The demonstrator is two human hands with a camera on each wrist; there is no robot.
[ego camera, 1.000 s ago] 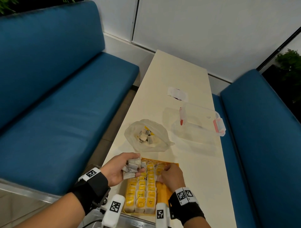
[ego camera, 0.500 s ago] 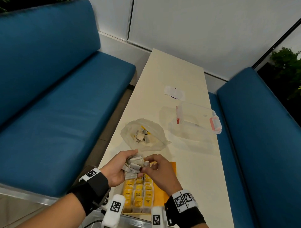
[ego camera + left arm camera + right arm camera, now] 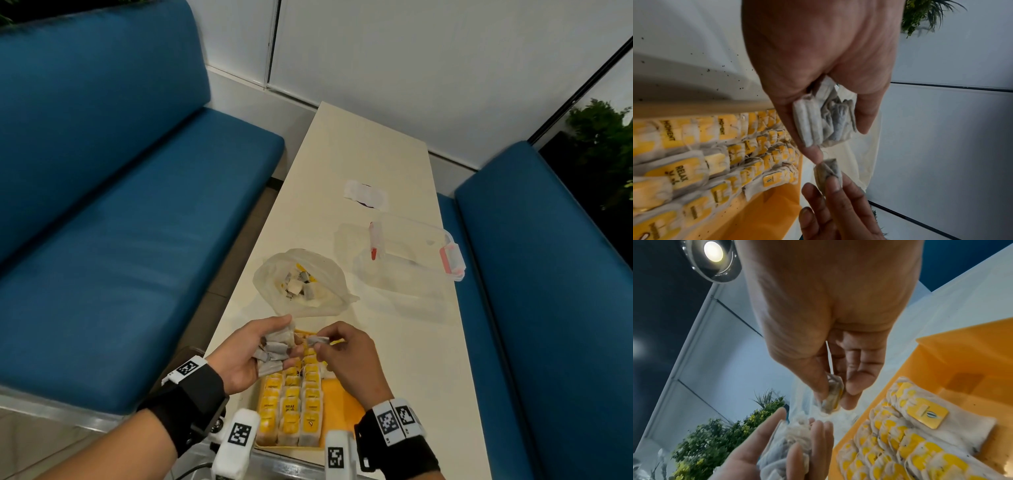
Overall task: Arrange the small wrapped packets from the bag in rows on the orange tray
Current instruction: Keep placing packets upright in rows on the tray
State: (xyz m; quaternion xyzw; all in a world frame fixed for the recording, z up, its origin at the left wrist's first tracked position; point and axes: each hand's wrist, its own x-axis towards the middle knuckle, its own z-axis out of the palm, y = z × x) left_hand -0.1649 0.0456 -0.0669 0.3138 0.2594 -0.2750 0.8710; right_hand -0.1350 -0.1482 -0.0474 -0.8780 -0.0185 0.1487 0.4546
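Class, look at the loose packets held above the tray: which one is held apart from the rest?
The single packet pinched by the right hand; the others sit bunched in the left hand.

Head view high above the table (image 3: 370,164), facing forward and down, wrist views close beneath each palm — all sharing the orange tray (image 3: 342,397).

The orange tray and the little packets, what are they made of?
The orange tray looks like smooth hard plastic; its bare floor shines evenly. The packets seem soft, fuzzy filter paper, crinkled at the edges, with glossy yellow card tags. The one the right hand pinches looks the same.
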